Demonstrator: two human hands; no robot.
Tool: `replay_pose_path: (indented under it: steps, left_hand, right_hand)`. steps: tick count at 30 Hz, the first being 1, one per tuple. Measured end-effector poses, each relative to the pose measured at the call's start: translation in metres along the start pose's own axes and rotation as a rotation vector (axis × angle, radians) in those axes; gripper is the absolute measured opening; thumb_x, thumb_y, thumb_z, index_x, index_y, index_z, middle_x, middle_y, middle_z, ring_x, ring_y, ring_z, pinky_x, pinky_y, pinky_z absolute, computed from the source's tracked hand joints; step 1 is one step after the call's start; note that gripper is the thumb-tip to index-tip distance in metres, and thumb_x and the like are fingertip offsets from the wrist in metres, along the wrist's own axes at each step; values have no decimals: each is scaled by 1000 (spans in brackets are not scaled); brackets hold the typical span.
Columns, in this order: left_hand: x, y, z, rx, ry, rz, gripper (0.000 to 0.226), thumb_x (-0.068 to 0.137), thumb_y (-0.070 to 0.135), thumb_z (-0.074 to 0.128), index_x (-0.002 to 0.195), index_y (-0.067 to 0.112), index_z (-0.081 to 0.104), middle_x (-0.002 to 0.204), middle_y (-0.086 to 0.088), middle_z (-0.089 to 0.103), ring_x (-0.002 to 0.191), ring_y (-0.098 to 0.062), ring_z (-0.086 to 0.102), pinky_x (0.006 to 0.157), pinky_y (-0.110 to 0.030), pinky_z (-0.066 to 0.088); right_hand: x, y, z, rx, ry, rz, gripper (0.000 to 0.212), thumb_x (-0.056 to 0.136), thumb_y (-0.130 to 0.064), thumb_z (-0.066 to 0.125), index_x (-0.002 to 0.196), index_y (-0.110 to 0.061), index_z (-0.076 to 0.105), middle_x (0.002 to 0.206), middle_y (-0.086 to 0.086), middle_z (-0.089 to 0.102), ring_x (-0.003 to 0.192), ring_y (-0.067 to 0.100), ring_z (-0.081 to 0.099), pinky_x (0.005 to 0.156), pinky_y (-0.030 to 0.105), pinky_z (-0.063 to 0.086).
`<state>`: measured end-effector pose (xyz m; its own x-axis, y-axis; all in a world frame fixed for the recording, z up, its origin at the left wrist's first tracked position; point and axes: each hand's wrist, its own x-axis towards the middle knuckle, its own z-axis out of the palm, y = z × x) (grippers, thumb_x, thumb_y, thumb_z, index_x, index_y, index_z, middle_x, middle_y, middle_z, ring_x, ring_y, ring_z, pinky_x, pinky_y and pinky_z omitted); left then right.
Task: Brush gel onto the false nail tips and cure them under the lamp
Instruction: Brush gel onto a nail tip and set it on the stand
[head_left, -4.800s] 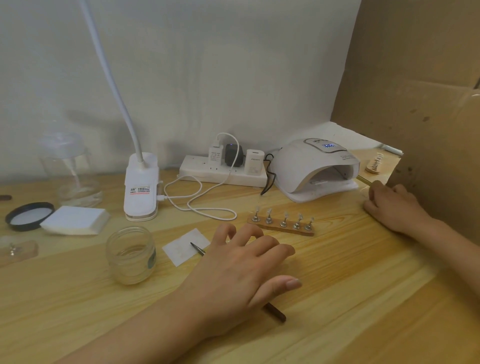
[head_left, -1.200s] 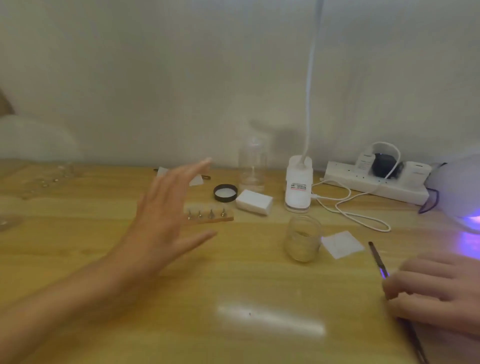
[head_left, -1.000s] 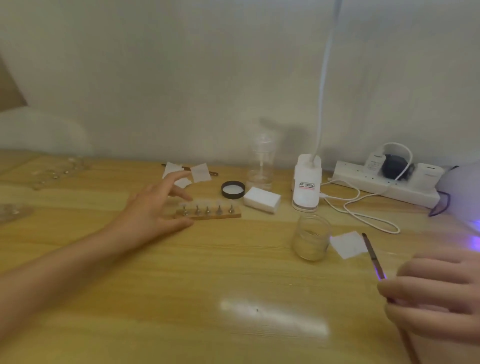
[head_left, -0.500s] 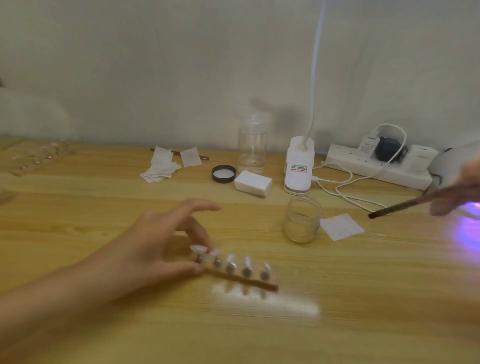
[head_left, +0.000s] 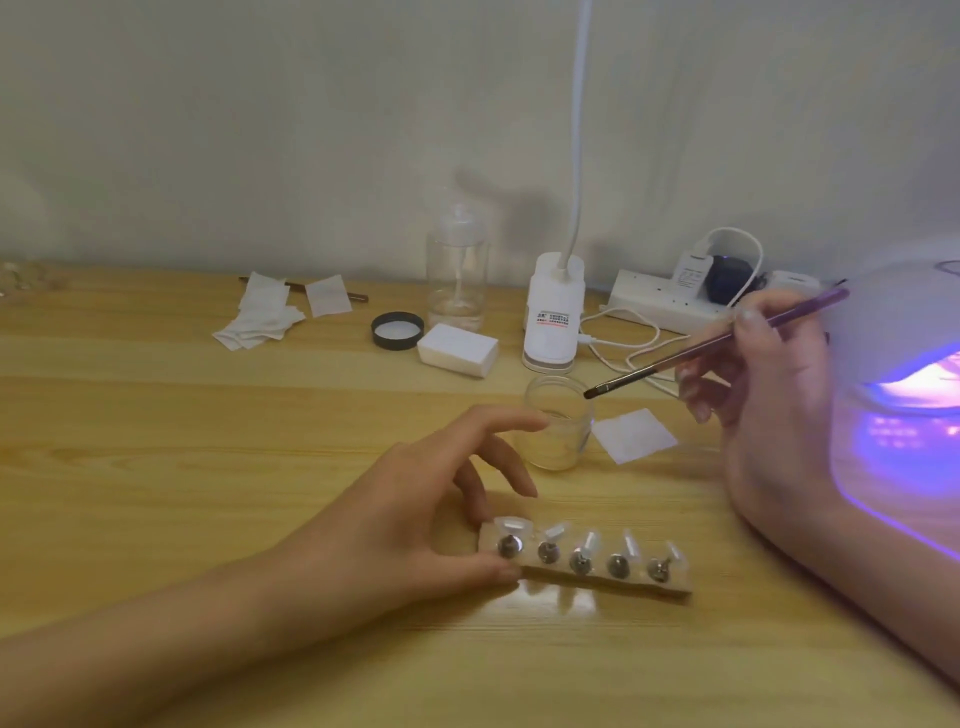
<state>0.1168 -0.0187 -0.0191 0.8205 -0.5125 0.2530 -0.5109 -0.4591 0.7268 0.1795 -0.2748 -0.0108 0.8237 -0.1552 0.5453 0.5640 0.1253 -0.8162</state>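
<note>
Fingers of left hand (head_left: 415, 509) pinch tip holder (head_left: 597, 581) end; right hand (head_left: 769, 415) grips brush (head_left: 701, 348).

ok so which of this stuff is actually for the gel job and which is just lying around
In use:
brush
wooden holder carrying five nail tips
glass jar at the brush tip
curing lamp, glowing purple

Lying about:
crumpled wipes
black lid
white block
clear bottle
loose wipe square
</note>
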Motion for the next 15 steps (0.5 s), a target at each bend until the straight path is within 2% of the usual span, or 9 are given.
replay_pose_path:
  steps: [3, 6, 11, 15]
  left_hand:
    - [0, 1, -1, -36, -21, 1, 79, 76, 26, 87, 133, 55, 40, 107, 18, 67, 95, -10, 63, 80, -6, 41]
    - [-1, 1, -4, -81, -11, 4, 74, 76, 34, 85, 133, 53, 42, 103, 16, 70, 102, -12, 63, 86, -6, 38]
    - [0, -2, -4, -148, -5, -37, 69, 82, 19, 83, 131, 52, 47, 92, 11, 74, 99, -9, 70, 95, -10, 40]
    - [0, 0, -5, -142, 3, -28, 67, 82, 18, 83, 128, 52, 48, 85, 14, 74, 95, -3, 69, 96, -10, 38]
  right_hand:
    - [-2, -2, 4, -40, -64, -31, 8, 95, -32, 51, 93, -26, 46, 70, -3, 67, 57, 13, 62, 44, 20, 41]
    - [-7, -3, 8, -79, -155, -101, 10, 101, -31, 54, 95, -27, 48, 75, -3, 66, 61, 15, 64, 45, 22, 44]
    - [-6, -7, 13, -104, -214, -106, 7, 96, -32, 58, 91, -35, 54, 75, 17, 59, 61, 21, 62, 45, 24, 44]
    - [-3, -7, 18, -128, -232, -56, 7, 94, -28, 58, 90, -32, 54, 72, 12, 59, 63, 21, 61, 45, 25, 45]
